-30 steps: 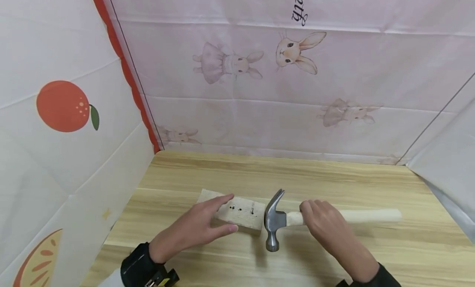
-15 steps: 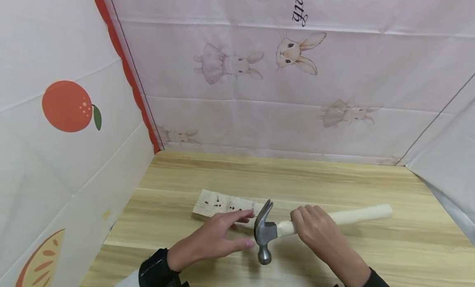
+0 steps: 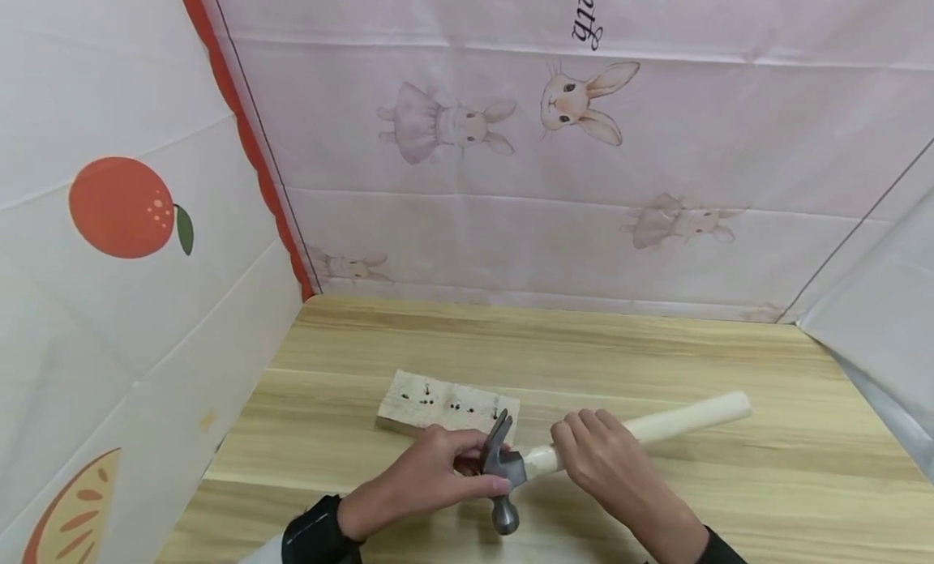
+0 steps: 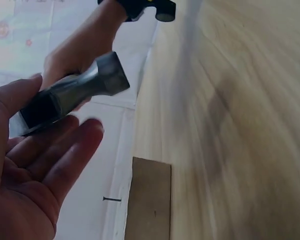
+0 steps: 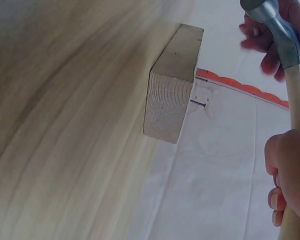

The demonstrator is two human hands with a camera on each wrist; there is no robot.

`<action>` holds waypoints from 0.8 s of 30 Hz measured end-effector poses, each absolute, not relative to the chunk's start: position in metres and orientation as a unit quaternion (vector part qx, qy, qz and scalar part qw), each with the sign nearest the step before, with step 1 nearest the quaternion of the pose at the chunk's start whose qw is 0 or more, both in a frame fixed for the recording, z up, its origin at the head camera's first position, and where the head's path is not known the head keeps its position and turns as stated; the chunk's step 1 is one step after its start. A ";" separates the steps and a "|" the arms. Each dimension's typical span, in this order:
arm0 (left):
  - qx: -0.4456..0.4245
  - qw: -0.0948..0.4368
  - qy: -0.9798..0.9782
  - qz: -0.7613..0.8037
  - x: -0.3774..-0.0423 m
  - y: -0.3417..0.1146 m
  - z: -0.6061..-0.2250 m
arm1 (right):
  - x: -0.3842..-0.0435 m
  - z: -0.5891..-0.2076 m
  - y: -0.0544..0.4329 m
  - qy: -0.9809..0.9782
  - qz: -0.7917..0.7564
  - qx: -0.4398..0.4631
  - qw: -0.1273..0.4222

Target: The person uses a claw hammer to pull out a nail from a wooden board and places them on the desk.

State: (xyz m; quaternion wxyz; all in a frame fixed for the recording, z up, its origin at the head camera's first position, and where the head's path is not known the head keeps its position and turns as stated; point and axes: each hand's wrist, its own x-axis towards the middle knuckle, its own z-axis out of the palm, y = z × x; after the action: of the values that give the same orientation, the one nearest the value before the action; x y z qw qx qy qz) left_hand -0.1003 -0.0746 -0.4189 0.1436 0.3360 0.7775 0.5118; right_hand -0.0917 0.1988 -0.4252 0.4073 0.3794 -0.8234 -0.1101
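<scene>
A claw hammer (image 3: 504,465) with a steel head and pale wooden handle is held over the table, its claw pointing away from me. My right hand (image 3: 609,463) grips the handle partway along; the rest of the handle extends to the right. At the head is my left hand (image 3: 430,479), thumb against the steel and fingers fairly straight beneath it in the left wrist view. Just beyond lies a pale wooden block (image 3: 438,398), its top dotted with dark nail heads or holes. A nail (image 4: 111,199) stands out from the block in both wrist views.
The wood-grain table (image 3: 620,353) meets a pink rabbit-print cloth (image 3: 467,224) at the back. On the left hangs a white cloth (image 3: 73,321) with fruit pictures, and a plain white one (image 3: 883,305) on the right. A black band (image 3: 321,531) circles my left wrist.
The hammer has moved left and toward me in my right hand. My left hand has come off the block, moved right and met the hammer head. The block stays in place.
</scene>
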 end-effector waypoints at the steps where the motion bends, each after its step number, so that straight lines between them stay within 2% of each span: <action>1: 0.330 0.149 0.773 0.520 -0.099 -0.075 -0.419 | -0.092 -0.426 0.198 -0.824 -0.106 0.381 0.407; 11: 0.284 0.184 0.737 0.586 -0.095 -0.079 -0.418 | -0.091 -0.425 0.190 -0.826 -0.060 0.381 0.411; 16: 0.284 0.181 0.734 0.591 -0.095 -0.081 -0.416 | -0.089 -0.419 0.187 -0.830 -0.030 0.381 0.407; 24: 0.277 0.181 0.734 0.594 -0.097 -0.085 -0.413 | -0.079 -0.406 0.181 -0.836 0.067 0.416 0.351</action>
State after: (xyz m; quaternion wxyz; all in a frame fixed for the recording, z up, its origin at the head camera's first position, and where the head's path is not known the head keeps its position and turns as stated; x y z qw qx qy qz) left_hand -0.0971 -0.0855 -0.4132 0.1808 0.2767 0.7336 0.5938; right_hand -0.0792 0.1807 -0.4061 0.3515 0.4164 -0.8359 0.0666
